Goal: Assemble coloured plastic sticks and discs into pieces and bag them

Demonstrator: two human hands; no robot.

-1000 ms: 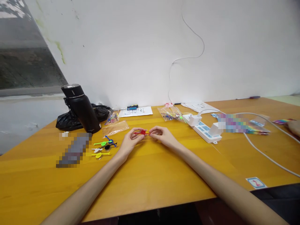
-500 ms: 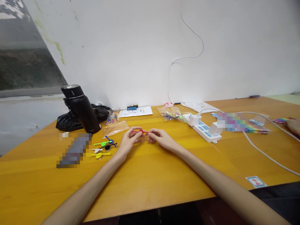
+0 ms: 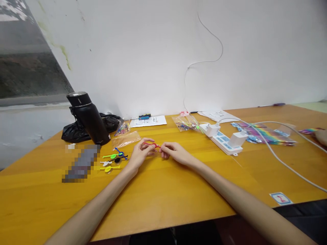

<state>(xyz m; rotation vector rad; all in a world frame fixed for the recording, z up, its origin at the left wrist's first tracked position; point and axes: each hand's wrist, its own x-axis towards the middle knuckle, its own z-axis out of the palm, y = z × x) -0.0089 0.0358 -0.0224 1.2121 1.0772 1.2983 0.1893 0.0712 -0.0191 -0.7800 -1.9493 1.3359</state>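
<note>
Between my two hands is a red plastic arrow spinner [image 3: 154, 145] with a round middle, raised above the table. My left hand [image 3: 140, 152] pinches its middle and left part between thumb and fingers. At its right end, the closed fingertips of my right hand [image 3: 171, 150] grip the tip. Left of my left hand lie similar arrow spinners: a green one [image 3: 113, 156], a blue one [image 3: 121, 154], a black one [image 3: 117, 160], a white one [image 3: 106, 163] and a yellow one [image 3: 108, 168].
A black bottle [image 3: 90, 119] stands at the left by a black plastic bag [image 3: 70, 132] and a blurred dark object [image 3: 83, 163]. Small clear bags [image 3: 186, 123] lie behind my hands. On the right are a power strip [image 3: 223, 143], white cables and another person's hand [image 3: 321, 136].
The red spinner now tilts down to the right, its right tip slightly lower. My right hand has shifted down a little. Both hands stay on the spinner.
</note>
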